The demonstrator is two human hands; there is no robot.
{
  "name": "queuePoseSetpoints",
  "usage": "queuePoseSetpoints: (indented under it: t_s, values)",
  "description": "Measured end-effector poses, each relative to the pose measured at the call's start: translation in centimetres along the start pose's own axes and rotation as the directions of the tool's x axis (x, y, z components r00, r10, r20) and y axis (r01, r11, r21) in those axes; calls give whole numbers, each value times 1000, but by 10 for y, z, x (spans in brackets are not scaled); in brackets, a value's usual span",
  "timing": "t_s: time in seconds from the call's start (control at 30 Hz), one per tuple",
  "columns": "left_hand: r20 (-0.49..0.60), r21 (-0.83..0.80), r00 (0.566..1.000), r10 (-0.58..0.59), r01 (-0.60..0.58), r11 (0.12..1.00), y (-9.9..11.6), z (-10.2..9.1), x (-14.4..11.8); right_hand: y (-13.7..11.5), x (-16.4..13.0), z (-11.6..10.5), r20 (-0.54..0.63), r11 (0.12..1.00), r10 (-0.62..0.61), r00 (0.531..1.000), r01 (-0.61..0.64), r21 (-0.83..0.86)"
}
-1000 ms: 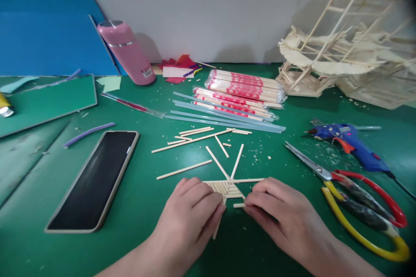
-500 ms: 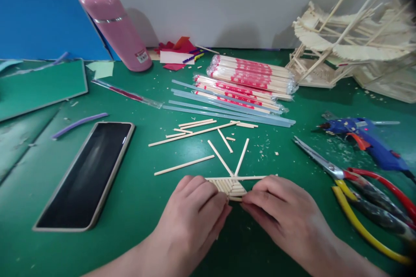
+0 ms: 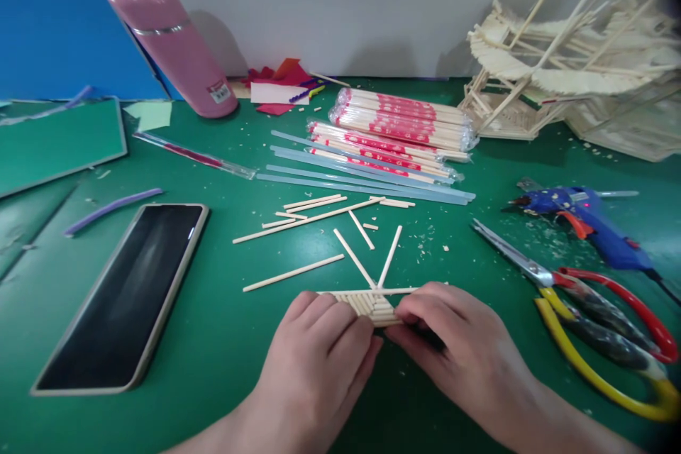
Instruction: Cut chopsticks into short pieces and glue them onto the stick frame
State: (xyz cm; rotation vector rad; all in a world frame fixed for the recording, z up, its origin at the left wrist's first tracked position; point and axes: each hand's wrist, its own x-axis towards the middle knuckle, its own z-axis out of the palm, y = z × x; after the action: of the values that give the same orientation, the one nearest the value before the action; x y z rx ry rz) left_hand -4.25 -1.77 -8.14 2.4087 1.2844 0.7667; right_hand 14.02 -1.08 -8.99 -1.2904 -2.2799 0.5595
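Pressing in from both sides, the left hand [image 3: 319,340] and the right hand [image 3: 452,347] pinch a small fan-shaped panel of glued sticks [image 3: 372,305] that lies flat on the green counter [image 3: 223,340], near its front edge. Each grip is closed on the panel's edge, fingertips touching the wood. Loose sticks [image 3: 308,216] lie scattered just behind it. A phone [image 3: 125,294] rests well to the left; scissors [image 3: 579,301] and a blue glue gun [image 3: 579,220] lie to the right.

Green work table [image 3: 223,383], plain grey wall [image 3: 340,0], blue board [image 3: 47,28] left.
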Motion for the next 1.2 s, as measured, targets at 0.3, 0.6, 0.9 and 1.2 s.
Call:
queuePoseSetpoints:
  t_s: [0.3,0.6,0.9,1.2]
  values:
    - [0,48,1000,13,-13,999,1,5,0,-2,-2,-4,32,996,31,999,-34,85]
    - [0,41,1000,-6,6,999,2,4,-1,-1,-5,-11,28,1000,16,999,-16,24]
    - [-9,-28,999,-46,45,999,-1,6,-7,0,-3,-9,47,999,-1,999,0,33]
    - [-16,-66,998,-66,65,996,2,6,-6,-2,-4,-9,45,1000,1,999,-2,11]
